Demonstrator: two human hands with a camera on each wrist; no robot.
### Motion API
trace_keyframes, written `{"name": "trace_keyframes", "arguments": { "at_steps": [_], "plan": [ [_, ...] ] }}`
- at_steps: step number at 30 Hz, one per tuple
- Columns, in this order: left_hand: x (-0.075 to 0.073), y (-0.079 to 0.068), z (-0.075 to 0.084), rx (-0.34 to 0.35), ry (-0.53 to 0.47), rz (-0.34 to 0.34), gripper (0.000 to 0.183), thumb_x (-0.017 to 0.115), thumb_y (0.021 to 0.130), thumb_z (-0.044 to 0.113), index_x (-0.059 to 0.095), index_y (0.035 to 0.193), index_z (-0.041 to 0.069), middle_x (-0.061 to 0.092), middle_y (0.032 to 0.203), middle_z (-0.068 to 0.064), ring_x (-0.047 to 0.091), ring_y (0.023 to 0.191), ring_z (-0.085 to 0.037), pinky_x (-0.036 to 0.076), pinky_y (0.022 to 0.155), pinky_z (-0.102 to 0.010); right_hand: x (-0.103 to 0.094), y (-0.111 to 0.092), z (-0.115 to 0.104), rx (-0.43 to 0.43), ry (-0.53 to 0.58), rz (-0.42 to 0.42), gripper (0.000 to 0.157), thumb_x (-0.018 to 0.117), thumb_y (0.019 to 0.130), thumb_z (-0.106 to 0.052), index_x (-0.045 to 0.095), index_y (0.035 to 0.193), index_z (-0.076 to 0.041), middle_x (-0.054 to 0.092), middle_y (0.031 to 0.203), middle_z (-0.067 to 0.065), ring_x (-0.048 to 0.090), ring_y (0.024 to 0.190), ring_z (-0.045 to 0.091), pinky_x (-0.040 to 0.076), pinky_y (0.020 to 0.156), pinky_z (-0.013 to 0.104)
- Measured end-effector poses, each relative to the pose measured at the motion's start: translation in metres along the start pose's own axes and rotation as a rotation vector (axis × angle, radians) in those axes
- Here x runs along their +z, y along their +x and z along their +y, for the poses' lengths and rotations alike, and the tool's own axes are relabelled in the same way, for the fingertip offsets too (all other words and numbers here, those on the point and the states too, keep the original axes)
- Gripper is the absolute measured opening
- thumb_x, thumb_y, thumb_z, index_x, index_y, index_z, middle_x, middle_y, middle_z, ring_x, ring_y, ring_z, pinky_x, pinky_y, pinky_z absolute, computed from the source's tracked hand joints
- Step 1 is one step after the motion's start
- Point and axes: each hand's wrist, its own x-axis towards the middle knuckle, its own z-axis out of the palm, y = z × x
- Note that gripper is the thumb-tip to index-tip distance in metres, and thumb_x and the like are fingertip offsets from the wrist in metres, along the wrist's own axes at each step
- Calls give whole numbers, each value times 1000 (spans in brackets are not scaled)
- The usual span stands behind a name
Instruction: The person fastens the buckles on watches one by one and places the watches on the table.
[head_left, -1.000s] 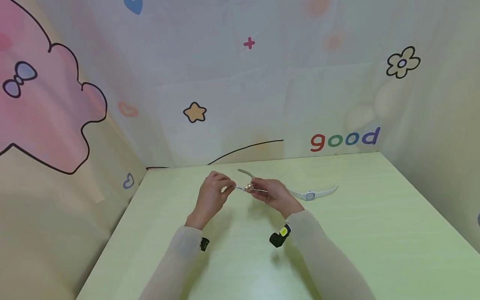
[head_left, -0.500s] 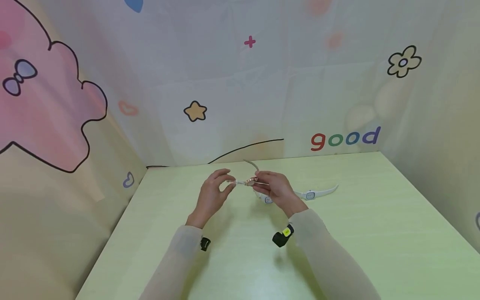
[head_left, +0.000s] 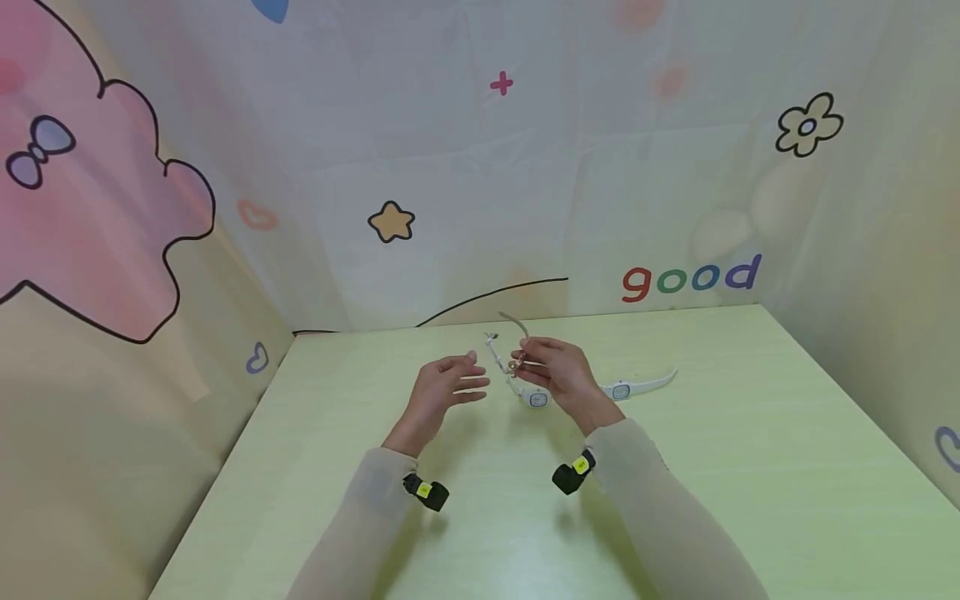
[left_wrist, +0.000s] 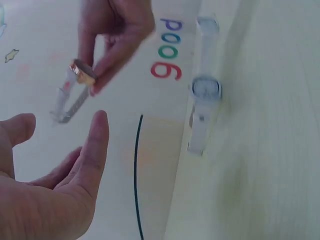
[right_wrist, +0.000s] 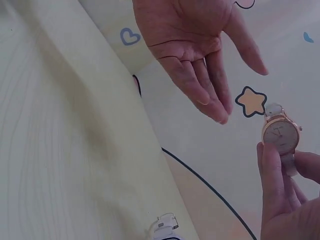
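My right hand (head_left: 564, 373) pinches a wristwatch (right_wrist: 281, 136) by its strap, just beside the case, and holds it above the table. It has a rose-gold case and a pale dial, which faces the right wrist camera. One part of its light strap dangles free, while the other end sticks out beyond the fingers. To the left, apart from the watch, my left hand (head_left: 441, 390) has its fingers extended and holds nothing. Below the right hand lies a white watch (head_left: 537, 400) with a squarish face, partly covered in the head view.
Another white square-faced watch (head_left: 621, 391) lies to the right, its strap stretched out. The pale green table (head_left: 495, 517) meets a printed cloth backdrop (head_left: 450, 167) at its far edge, with more cloth on both sides.
My left hand has let go of the strap end and opened, turning its palm inward. The right hand has moved slightly right with the watch, whose freed strap now hangs differently.
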Motion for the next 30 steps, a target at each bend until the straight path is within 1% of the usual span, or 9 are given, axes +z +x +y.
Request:
{"name": "trace_keyframes", "arguments": {
  "at_steps": [2, 5, 9, 13, 16, 20, 24, 27, 30],
  "plan": [
    [5, -1, 2, -11, -32, -36, 52, 63, 95, 42, 58, 131, 5, 66, 123, -17, 69, 109, -28, 58, 87, -37, 0, 0, 0, -18, -17, 0, 34, 64, 96, -18, 61, 126, -1, 73, 92, 3, 74, 84, 15, 59, 78, 30],
    [12, 1, 3, -1, -36, -50, 49, 67, 92, 42, 62, 126, 7, 65, 124, -17, 68, 109, -27, 59, 85, -36, 0, -1, -1, -45, -52, 6, 34, 65, 96, -18, 61, 124, 0, 73, 91, 2, 74, 83, 15, 60, 77, 31],
    [22, 5, 6, 6, 19, -15, 44, 70, 90, 39, 65, 122, 9, 67, 123, -14, 69, 106, -24, 60, 81, -34, 1, -3, -3, -56, -101, 22, 34, 66, 95, -18, 62, 124, -2, 73, 91, 3, 74, 83, 15, 60, 77, 31],
    [32, 9, 10, 20, 100, 13, 39, 71, 91, 30, 65, 124, 10, 69, 117, -9, 69, 100, -19, 59, 77, -30, 3, -6, -5, -62, -161, 47, 35, 67, 94, -19, 62, 124, -4, 73, 93, 4, 74, 83, 15, 60, 76, 30],
    [37, 12, 12, 32, 105, 21, 38, 71, 91, 24, 64, 126, 12, 68, 115, -8, 67, 95, -17, 59, 75, -29, 4, -7, -7, -72, -193, 60, 34, 68, 94, -19, 62, 124, -4, 73, 92, 4, 74, 81, 15, 60, 75, 30],
    [40, 14, 12, 42, 87, 25, 34, 72, 90, 21, 66, 122, 11, 69, 111, -9, 67, 90, -14, 59, 73, -28, 6, -8, -7, -99, -209, 61, 33, 69, 93, -17, 63, 122, -2, 74, 92, 5, 74, 78, 13, 60, 73, 30],
    [41, 15, 13, 55, 75, 48, 29, 71, 90, 17, 68, 118, 9, 70, 107, -10, 68, 87, -12, 60, 75, -29, 7, -10, -8, -127, -205, 52, 33, 69, 93, -15, 63, 121, 0, 74, 92, 6, 74, 76, 13, 60, 72, 30],
    [41, 15, 13, 70, 63, 72, 28, 71, 90, 15, 68, 117, 8, 71, 107, -12, 68, 88, -13, 59, 77, -30, 6, -11, -9, -135, -199, 57, 32, 69, 92, -13, 63, 120, 1, 74, 89, 6, 74, 75, 13, 61, 71, 30],
    [42, 16, 13, 76, 48, 87, 30, 71, 90, 15, 67, 119, 8, 72, 111, -12, 69, 92, -14, 59, 78, -29, 4, -12, -10, -132, -203, 66, 33, 68, 93, -15, 62, 120, 1, 74, 86, 4, 74, 74, 13, 61, 71, 30]
  ]
}}
